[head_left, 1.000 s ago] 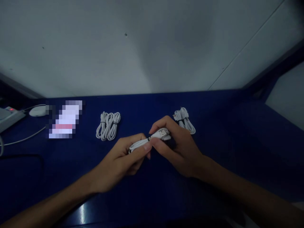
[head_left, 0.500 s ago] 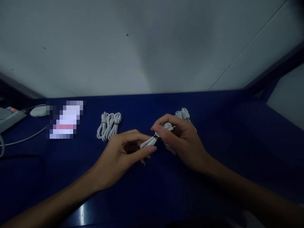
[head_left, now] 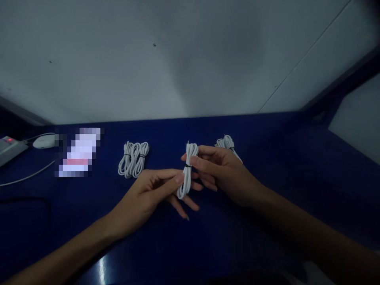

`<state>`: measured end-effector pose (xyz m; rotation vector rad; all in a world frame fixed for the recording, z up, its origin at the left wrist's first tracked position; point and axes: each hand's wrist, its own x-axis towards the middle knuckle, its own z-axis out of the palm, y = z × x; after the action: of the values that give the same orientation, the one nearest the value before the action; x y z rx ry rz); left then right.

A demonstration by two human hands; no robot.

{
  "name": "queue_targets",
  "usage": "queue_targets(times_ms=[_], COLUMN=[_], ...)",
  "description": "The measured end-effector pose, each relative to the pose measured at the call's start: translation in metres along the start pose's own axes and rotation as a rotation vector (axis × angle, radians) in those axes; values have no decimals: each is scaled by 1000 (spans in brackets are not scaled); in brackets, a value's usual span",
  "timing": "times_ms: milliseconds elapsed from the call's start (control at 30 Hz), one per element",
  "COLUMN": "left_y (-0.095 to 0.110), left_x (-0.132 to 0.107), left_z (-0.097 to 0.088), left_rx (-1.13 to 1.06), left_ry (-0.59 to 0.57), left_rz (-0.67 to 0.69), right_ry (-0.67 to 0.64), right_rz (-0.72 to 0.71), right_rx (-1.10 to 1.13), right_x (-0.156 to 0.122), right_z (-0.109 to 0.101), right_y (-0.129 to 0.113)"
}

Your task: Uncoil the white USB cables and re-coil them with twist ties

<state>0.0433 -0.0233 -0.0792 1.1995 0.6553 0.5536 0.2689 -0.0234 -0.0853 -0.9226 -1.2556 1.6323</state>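
Note:
A coiled white cable, bound round its middle with a black tie, is held upright between both hands above the blue table. My left hand pinches its lower loops with thumb and forefinger, the other fingers spread out behind. Thumb and fingers of my right hand grip the upper part, near the tie. A thin metal plug tip pokes up at the top of the coil. To the left lie more tied white cable bundles side by side. Behind my right hand other white cable bundles rest on the table, partly hidden by it.
A blurred-out bright screen lies on the blue table at the left. Beyond it are a white rounded device, a power strip with a red light and loose cords. A pale wall rises along the back edge.
The held cable has turned from slanting rightward to nearly upright, its plug end now pointing up. My right hand has shifted slightly left, and the lower fingers of my left hand have spread.

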Motion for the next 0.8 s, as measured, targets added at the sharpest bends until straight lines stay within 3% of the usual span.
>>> queue_targets(times_ms=[267, 400, 567, 800], left_y=[12, 11, 8, 6], left_x=[-3, 0, 5, 4], left_z=[1, 1, 2, 4], left_rx=[308, 253, 169, 58], left_ry=[69, -12, -26, -47], left_rz=[-44, -33, -35, -87], right_ry=[120, 57, 1, 20], right_rz=[-28, 16, 43, 62], right_rx=[-101, -77, -80, -133], right_x=[1, 1, 0, 0], right_z=[3, 2, 1, -1], right_y=[3, 2, 0, 1])
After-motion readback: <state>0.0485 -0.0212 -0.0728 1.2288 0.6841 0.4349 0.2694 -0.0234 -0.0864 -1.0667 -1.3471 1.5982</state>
